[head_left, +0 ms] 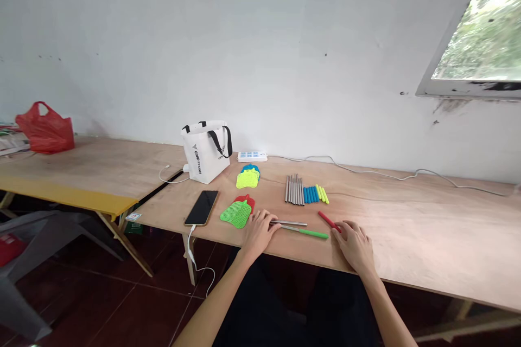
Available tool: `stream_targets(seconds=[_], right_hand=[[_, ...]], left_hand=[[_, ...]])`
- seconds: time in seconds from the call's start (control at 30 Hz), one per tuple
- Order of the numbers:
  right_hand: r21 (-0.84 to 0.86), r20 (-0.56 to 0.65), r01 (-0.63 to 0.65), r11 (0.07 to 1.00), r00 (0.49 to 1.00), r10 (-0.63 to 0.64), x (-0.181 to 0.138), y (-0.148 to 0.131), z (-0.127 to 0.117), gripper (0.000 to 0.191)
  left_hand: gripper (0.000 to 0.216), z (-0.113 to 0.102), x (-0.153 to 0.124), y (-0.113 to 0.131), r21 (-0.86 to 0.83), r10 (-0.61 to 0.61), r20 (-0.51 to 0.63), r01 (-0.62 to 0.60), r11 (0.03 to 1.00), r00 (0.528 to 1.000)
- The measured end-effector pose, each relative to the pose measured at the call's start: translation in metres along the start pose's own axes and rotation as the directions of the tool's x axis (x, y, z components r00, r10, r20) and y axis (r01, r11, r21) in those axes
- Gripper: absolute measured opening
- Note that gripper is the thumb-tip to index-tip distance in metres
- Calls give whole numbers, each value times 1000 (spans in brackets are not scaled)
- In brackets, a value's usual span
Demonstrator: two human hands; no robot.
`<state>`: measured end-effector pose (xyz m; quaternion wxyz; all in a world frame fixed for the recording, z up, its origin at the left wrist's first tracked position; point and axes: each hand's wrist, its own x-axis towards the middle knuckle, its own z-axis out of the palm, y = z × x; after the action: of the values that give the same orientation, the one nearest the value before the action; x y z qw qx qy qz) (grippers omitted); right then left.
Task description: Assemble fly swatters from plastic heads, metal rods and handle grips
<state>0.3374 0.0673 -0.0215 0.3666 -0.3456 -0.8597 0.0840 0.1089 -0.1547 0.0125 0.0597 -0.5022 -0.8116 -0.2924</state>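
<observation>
Pinching a red tube (329,221), the right hand (355,243) sits opposite the left hand (260,232), whose curled fingers touch a bare rod (293,223) and a green-handled rod (313,233) reaching between them, though whether they grip is unclear. Just left of the left hand lies a green mesh piece (236,213) overlapping a red mesh piece (247,200); beyond both hands, metal rods (294,190) line up beside blue tubes (311,194) and yellow tubes (322,193).

silver rod (296,223) partly hidden by left fingers (265,217), window (482,38) cut off
</observation>
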Motion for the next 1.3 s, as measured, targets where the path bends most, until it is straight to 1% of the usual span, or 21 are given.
stream_targets(seconds=[0.1,0.17,0.27,0.37,0.53,0.77,0.97,1.17,1.3], right_hand=[[112,47,-16,994,999,11,2,-1,-4,33],[212,102,-42,976,995,21,4,-5,-9,33],[355,188,-128,926,980,63,5,-12,-16,34],[419,226,-185,889,970,95,5,-18,-20,36],[453,244,-211,866,964,108,5,-22,-21,39],[434,268,-207,877,959,93,6,-26,-25,41],[454,248,-197,869,965,90,6,-29,-25,42],[459,191,-130,879,981,46,4,-30,-25,36],[442,167,-45,896,985,-33,3,-30,-24,33]], left_hand=[[18,0,1,0,19,-4,34,3,1000,999],[16,0,1,0,15,-16,45,15,1000,999],[13,0,2,0,-35,-40,49,42,999,998],[10,-1,1,0,-88,-46,50,50,995,998],[8,-3,0,2,-105,-11,23,13,994,1000],[9,-9,-1,9,-91,28,41,-24,996,999],[11,-11,-1,9,-99,19,44,-15,995,999],[11,-10,-1,8,-117,31,29,-27,993,999],[11,-10,-1,9,-86,31,38,-28,996,999]])
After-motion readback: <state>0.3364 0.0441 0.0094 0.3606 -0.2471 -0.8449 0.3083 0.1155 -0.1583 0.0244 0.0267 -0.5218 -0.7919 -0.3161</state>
